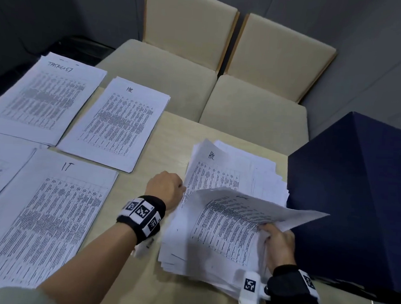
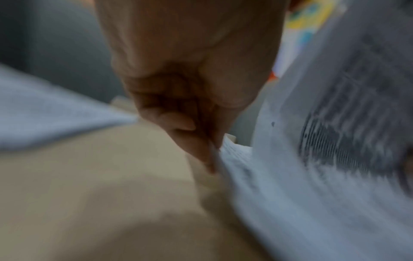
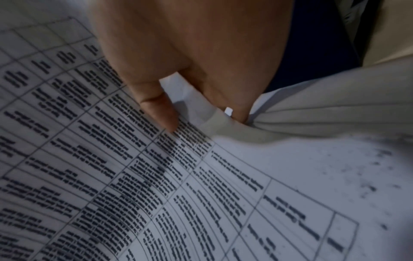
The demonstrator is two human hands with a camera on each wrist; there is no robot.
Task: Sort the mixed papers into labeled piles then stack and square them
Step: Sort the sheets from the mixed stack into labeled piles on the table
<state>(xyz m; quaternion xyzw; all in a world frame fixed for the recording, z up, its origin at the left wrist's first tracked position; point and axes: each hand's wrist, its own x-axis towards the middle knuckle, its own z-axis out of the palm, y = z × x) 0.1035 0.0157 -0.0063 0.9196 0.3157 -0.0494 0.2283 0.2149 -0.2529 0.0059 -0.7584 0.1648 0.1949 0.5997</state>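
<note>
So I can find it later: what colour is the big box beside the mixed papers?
Dark navy blue box; the head view shows it best.

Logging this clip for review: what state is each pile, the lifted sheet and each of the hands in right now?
TASKLIST pile: flat on table, labeled, roughly squared.
HR pile: flat, labeled, edges slightly fanned.
IT pile: flat, labeled, nearest the person.
mixed stack: unsorted, edges splayed, an HR sheet exposed on top.
lifted sheet: raised off the mixed stack, curled.
left hand: pinches the mixed stack's left edge.
right hand: pinches the lifted sheet's edge.
</note>
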